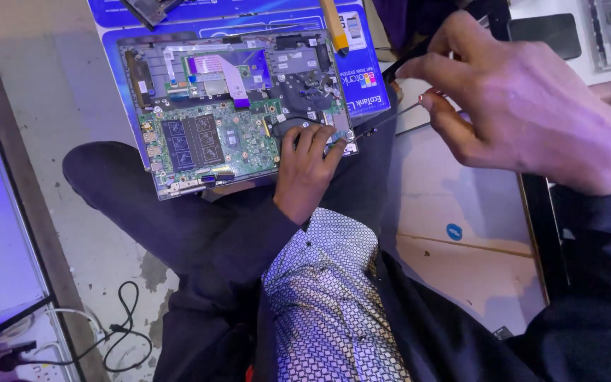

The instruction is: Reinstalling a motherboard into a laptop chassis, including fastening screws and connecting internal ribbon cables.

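2 hands were at work over an opened laptop (pixel 235 106) that lay in the upper middle of the frame, its back cover off and its green circuit board (pixel 213 138) bare. The laptop rested on a blue printed sheet (pixel 373 85) across the person's dark-trousered lap. The left hand (pixel 307 166), in the centre of the frame, pressed its spread fingers down on the laptop's lower right corner, steadying it rather than clenching anything. The right hand (pixel 525 106), large in the upper right of the frame, pinched a thin screwdriver (pixel 390 119) between thumb and fingertips; the tool's tip reached the laptop's right edge, just beside the left hand. A yellow-handled tool (pixel 334 27) lay at the laptop's top edge. A black cable (pixel 125 332) coiled on the floor at lower left.
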